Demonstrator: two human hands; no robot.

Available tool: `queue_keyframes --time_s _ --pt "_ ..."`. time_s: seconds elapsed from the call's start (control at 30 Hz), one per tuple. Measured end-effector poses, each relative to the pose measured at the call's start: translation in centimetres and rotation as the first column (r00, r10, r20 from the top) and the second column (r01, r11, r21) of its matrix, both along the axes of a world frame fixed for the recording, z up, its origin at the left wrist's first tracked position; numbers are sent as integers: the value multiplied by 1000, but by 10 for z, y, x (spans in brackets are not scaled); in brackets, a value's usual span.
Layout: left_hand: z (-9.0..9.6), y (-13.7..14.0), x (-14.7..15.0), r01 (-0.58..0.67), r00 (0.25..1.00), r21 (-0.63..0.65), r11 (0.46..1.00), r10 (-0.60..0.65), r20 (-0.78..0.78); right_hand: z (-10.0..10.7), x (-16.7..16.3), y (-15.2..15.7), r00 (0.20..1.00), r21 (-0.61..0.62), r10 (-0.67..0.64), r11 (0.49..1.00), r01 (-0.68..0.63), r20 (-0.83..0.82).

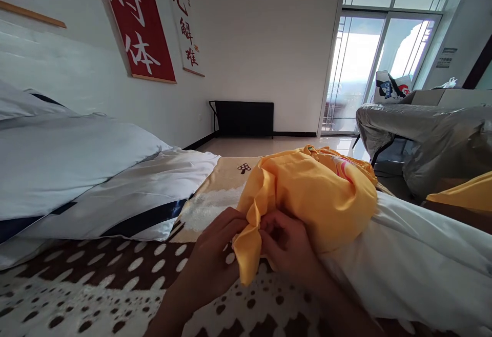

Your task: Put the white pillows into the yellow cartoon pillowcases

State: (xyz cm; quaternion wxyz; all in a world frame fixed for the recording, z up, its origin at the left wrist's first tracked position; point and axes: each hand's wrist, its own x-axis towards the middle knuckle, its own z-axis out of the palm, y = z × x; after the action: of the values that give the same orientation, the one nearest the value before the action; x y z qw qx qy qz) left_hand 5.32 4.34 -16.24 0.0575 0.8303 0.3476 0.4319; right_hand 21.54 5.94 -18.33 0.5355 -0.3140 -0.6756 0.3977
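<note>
While the left hand point(217, 252) and right hand point(290, 242) pinch the yellow cloth point(311, 193) near its dangling end in the head view, keep both grips close together (slippery-looking stuff, imo); it's bunched against the white bedding point(415, 255).

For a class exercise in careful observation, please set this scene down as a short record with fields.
Left hand: at the narrow end of the yellow cloth, fingertips partly hidden
Right hand: thumb and finger pinched at the same end
Cloth state: bunched, its tip pointing down between the hands
Bedding: spotted blanket; white pillows at picture left
Wall: red scroll with white characters
Background: black panel, glass door
</note>
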Motion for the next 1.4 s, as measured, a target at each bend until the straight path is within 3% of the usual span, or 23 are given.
queue_keyframes --time_s 0.17,0.43,0.8,0.93,1.07,1.2,1.4 --pt "2 -5 2 -19 1000 -99 995 21 22 3 4 -2 992 152 -46 988 28 116" --pt "3 -3 0 69 983 -363 929 -2 182 3 6 -4 982 165 10 985 -41 189" --pt "4 -7 0 74 965 -397 915 34 259 1 6 2 943 231 -29 972 -51 331" --pt "7 -8 -4 195 928 -495 847 4 372 4 8 1 944 206 -25 978 -46 329" --pt "9 -5 -4 324 886 -536 780 -51 461 2 7 1 949 257 -53 966 -30 310" --pt "8 -3 -2 283 930 -501 818 -107 352 2 7 1 962 262 -48 965 -25 267" --pt "5 -1 -6 176 983 -449 876 -130 132 10 12 -2 973 58 151 985 -163 172"
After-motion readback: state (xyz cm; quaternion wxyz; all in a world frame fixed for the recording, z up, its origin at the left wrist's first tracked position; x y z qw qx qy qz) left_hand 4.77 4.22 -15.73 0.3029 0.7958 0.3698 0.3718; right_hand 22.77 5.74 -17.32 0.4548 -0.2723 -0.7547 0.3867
